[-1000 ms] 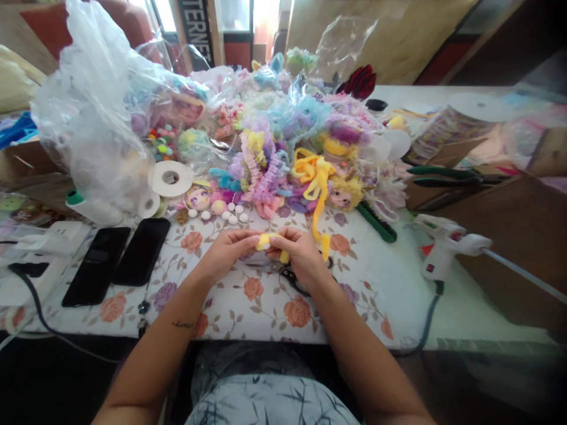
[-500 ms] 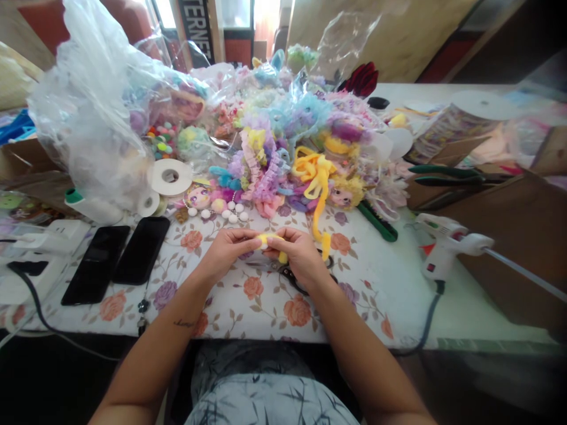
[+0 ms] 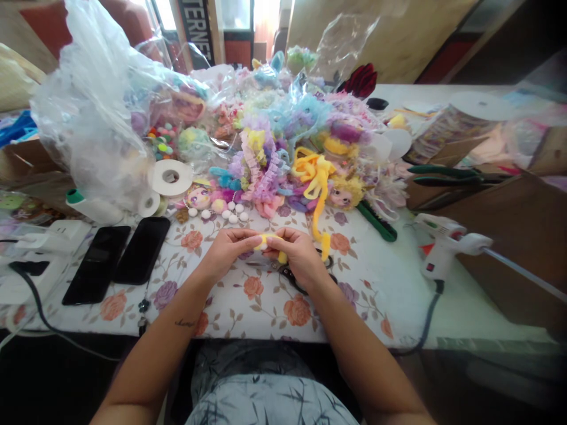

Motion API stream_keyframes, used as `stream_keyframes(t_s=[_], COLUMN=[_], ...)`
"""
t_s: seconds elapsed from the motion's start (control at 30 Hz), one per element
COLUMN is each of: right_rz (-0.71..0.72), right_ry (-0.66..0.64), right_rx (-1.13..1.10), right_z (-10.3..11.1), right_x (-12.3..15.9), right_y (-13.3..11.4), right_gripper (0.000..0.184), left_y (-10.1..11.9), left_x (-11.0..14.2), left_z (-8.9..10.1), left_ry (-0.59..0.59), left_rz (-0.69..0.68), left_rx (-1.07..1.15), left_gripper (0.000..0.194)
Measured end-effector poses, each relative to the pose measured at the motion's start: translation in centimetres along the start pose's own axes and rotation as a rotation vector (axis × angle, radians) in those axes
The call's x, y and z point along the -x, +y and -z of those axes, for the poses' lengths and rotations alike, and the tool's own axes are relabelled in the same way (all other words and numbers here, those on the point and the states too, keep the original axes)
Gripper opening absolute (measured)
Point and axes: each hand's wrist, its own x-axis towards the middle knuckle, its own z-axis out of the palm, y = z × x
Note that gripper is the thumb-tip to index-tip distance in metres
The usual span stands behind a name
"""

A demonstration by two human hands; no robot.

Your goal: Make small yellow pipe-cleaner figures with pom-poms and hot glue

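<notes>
My left hand (image 3: 228, 251) and my right hand (image 3: 300, 255) meet over the flowered tablecloth (image 3: 266, 295), both pinching a short yellow fuzzy pipe cleaner (image 3: 271, 241) between the fingertips. Its lower end sticks out under my right thumb. Black scissors (image 3: 295, 278) lie on the cloth just beneath my right hand. More yellow pipe cleaners (image 3: 315, 177) hang from the pile behind.
A heap of pastel craft trimmings and doll heads (image 3: 283, 141) fills the table's back. Two black phones (image 3: 117, 260) lie at the left beside tape rolls (image 3: 170, 177) and a big plastic bag (image 3: 101, 118). A white glue gun (image 3: 443, 248) and green pliers (image 3: 447, 176) sit at the right.
</notes>
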Motion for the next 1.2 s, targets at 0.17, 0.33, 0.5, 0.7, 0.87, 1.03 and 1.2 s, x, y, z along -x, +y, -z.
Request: stream_keyframes(t_s=[0.17,0.33,0.5,0.7,0.87,1.03,1.2], right_rz=[0.004,0.009,0.007,-0.019,-0.073,-0.088,-0.103], right_ry=[-0.008,-0.012,0.004,0.008,-0.005,-0.006,-0.008], right_rx=[0.023,0.045,0.048,-0.045,-0.122,-0.151,-0.154], right_z=[-0.1,0.0,0.0,0.0,0.1,0.0,0.0], right_x=[0.1,0.2,0.1,0.0,-0.2,-0.2,-0.2], right_y=[-0.1,0.0,0.1,-0.1,-0.1,-0.1,0.0], right_gripper=[0.031,0.029,0.030,0.027,0.027,0.027,0.028], left_y=[0.0,0.0,-0.2,0.6,1.1,0.6,0.2], left_x=[0.1,0.1,0.0,0.2,0.5,0.3,0.0], left_z=[0.2,0.2,0.1,-0.2,-0.1,-0.1,-0.1], left_ry=[0.012,0.038,0.027,-0.014,0.007,0.042,0.036], left_rz=[0.010,0.015,0.002,-0.013,-0.009,-0.042,-0.130], left_rx=[-0.056,-0.109,-0.065,0.088,0.002,-0.039,-0.036], left_gripper=[0.020,0.020,0.020,0.032,0.031,0.023,0.016])
